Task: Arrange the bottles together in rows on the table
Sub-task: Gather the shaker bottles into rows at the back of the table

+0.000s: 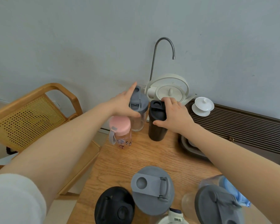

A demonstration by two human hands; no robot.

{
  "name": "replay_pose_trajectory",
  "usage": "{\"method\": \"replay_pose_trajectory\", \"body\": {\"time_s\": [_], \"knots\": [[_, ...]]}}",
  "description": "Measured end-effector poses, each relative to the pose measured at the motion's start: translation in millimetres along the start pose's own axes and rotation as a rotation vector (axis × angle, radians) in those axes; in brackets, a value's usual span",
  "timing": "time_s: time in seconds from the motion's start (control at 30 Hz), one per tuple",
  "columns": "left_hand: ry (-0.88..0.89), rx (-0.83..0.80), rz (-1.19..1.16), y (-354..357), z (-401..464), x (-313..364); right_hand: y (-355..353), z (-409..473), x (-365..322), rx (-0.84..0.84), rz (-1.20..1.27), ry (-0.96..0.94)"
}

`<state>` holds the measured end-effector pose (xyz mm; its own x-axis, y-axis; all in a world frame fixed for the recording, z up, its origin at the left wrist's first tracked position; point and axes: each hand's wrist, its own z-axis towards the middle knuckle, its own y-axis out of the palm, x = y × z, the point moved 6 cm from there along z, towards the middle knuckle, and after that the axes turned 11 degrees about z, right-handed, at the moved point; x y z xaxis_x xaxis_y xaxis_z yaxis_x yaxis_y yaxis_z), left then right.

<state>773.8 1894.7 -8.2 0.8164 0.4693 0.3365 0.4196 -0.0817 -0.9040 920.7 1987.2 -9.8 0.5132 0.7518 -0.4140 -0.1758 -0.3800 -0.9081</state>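
At the far end of the wooden bench both hands were on bottles at once. The left hand curled its fingers round the grey lid of the clear bottle, thumb on the near side and index finger reaching along the far edge; the right hand gripped the black bottle at its lid, fingers over the top and thumb against the near side. The two bottles stood upright, close side by side with a narrow gap between them, and the pink-lidded bottle stood just near and left of the clear one, almost touching it. Three more bottles waited at the near edge: a black-lidded one, a grey-lidded one and another grey-lidded one at the right. The step looked like closing the far pair into one row. To do it well, each bottle would best be slid upright along the bench, not lifted by the lid, which might not be screwed tight. The black bottle should move left until its side met the clear one, clear of the white kettle just behind. The clear bottle seemed light and tall, so a low, steady push would suit.
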Motion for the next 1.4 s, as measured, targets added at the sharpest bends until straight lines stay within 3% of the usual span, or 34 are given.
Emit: {"method": "replay_pose_trajectory", "body": {"time_s": [0.1, 0.2, 0.3, 0.4, 0.57, 0.77, 0.93, 1.0, 1.17, 1.4], "knots": [[0.013, 0.056, -0.051, -1.7, -14.8, -1.6, -7.1, -17.2, -20.2, 0.014, -0.056, -0.101], [0.044, 0.155, 0.034, -7.3, -36.6, -0.1, -31.4, -48.6, -53.2, -0.007, 0.138, -0.238], [0.078, 0.209, -0.016, -11.8, -63.4, -0.7, -49.7, -88.4, -83.6, -0.177, 0.318, -0.341], [0.122, 0.208, -0.010, -8.5, -92.3, -5.7, -43.7, -127.5, -100.5, -0.397, 0.245, -0.275], [0.200, 0.181, -0.027, 0.6, -127.9, -14.2, -7.8, -163.8, -98.3, -0.500, -0.083, -0.105], [0.268, 0.129, -0.037, 24.7, -143.8, -18.1, 13.1, -167.7, -99.4, -0.423, -0.423, -0.045], [0.276, 0.196, -0.028, 28.0, -159.0, -11.5, 10.2, -159.0, -106.1, -0.396, -0.651, -0.074], [0.313, 0.147, -0.006, 38.7, -175.4, -4.3, 5.7, -157.1, -106.8, -0.384, -0.675, -0.057], [0.391, -0.205, 0.230, 90.4, -216.6, 14.0, 7.2, -150.8, -110.3, -0.392, -0.665, -0.026], [0.422, -0.198, 0.422, 113.7, -215.1, 21.9, 7.6, -142.2, -102.8, -0.372, -0.637, -0.088]]}}
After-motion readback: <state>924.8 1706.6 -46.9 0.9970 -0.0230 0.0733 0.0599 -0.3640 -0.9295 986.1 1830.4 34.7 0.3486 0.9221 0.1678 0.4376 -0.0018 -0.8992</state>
